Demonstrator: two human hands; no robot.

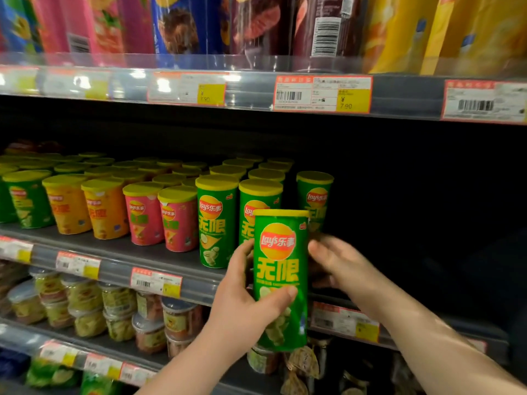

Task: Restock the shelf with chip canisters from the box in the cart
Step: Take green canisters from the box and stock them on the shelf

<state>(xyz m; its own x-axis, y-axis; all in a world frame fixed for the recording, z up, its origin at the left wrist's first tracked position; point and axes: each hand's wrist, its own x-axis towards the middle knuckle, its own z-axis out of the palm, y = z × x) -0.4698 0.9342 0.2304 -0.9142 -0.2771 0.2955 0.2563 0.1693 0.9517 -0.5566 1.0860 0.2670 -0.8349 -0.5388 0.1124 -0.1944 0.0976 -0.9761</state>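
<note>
Green chip can (281, 280), upright, is up in front of the middle shelf (159, 252) edge. The left hand (245, 297) grips it low, thumb across the front, fingers wrapped round the side. The right hand (336, 260) is just beside its right flank, fingers loosely straight and blurred, holding nothing. Right behind, more green cans (216, 223) stand on the shelf, with pink cans (179, 220) and orange cans (105, 209) running left. Price tags (156, 282) line the rail; plastic tubs (117, 303) sit below.

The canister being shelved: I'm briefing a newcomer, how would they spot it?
Find the shelf of yellow-lidded canisters. Near its right end, the left hand grips a green canister in front of the shelf edge. Unlike its neighbours, it stands on nothing.
</note>
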